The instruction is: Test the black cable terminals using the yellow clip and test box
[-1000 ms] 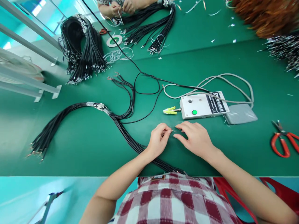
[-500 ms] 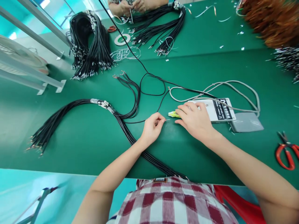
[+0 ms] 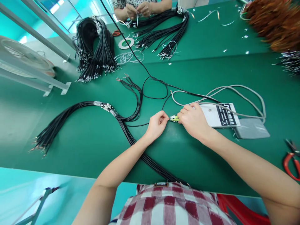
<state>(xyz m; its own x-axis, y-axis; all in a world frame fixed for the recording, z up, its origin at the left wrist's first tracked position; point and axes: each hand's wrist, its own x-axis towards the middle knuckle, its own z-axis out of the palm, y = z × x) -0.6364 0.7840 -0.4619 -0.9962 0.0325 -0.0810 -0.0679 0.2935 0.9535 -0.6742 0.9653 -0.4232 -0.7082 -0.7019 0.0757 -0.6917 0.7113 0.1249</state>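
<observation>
My left hand pinches the end of a thin black cable that branches off the tied bundle of black cables. My right hand is closed around a small yellow-green hand tool, whose front end pokes out towards my left fingertips. Tool tip and wire end meet in the narrow gap between both hands; whether the tip grips the wire is too small to tell. Just behind my right hand lies a white box with a black label, partly covered by the fingers.
A grey foot pedal and grey cord lie beside the box. Red-handled pliers rest at the right edge. Further back are a hanging cable bundle, a tape roll, brown wires and another person's hands.
My right hand has closed round the yellow-green tool and moved slightly left and down, bringing its tip to the wire end. My left hand keeps its pinch. The view has shifted slightly.
</observation>
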